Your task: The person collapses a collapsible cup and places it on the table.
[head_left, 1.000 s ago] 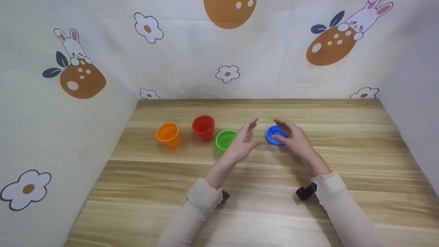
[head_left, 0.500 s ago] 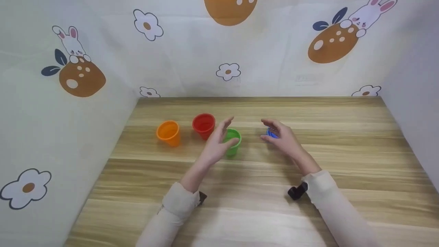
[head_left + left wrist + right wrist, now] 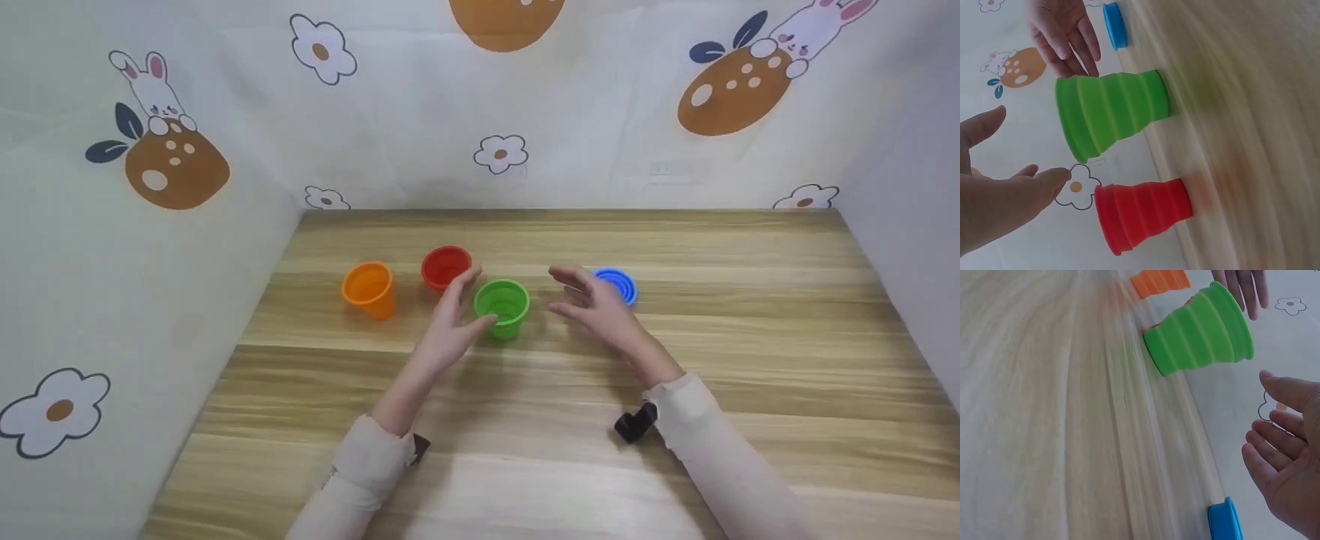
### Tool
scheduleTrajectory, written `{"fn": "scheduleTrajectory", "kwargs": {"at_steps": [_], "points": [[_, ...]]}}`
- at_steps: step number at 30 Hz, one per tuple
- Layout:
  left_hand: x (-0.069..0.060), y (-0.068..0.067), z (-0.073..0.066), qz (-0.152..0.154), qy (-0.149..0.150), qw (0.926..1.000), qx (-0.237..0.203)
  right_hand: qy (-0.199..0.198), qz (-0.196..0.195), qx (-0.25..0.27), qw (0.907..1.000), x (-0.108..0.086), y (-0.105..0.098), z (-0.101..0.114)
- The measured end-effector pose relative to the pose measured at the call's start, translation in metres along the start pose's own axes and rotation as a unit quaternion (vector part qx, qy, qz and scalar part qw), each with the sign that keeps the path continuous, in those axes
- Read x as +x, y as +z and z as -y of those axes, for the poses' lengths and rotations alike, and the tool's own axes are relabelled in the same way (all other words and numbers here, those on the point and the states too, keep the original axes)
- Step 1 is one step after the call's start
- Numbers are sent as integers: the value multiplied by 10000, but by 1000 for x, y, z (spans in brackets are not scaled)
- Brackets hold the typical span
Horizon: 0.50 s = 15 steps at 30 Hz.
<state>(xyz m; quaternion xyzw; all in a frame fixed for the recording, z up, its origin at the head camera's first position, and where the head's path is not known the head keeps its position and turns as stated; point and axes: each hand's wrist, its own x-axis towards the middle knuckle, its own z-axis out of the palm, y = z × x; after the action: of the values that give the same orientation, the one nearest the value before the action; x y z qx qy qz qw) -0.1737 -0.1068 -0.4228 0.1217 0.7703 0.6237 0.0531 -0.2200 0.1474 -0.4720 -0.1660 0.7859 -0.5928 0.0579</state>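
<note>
A green collapsible cup (image 3: 502,300) stands upright and fully extended between the two hands. On its left side, my left hand (image 3: 444,330) hovers with fingers spread, apart from the cup in the left wrist view. To its right, my right hand (image 3: 600,311) is held with fingers loosely bent, holding nothing. Behind the right hand lies a blue collapsible cup (image 3: 619,285), folded flat and partly hidden. Beyond the left fingers a red collapsible cup (image 3: 442,264) stands extended, as the left wrist view also shows.
An orange extended cup (image 3: 369,289) is at the left end of the row. The wood-grain table (image 3: 525,450) meets a printed wall (image 3: 405,120) at the back, with side walls left and right.
My left hand has moved left, from the right side of the green cup to its left side. My right hand has shifted left, away from the folded blue cup.
</note>
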Motion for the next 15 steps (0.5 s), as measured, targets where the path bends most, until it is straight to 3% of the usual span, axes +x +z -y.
{"fn": "scheduleTrajectory", "kwargs": {"at_steps": [11,15], "points": [[-7,-4,19,-111,-22,9992,-387,-154,192,-20,9997,-1,14,0],[-11,-4,21,-150,-228,9986,-455,-205,281,3,9994,-2,20,-1]]}}
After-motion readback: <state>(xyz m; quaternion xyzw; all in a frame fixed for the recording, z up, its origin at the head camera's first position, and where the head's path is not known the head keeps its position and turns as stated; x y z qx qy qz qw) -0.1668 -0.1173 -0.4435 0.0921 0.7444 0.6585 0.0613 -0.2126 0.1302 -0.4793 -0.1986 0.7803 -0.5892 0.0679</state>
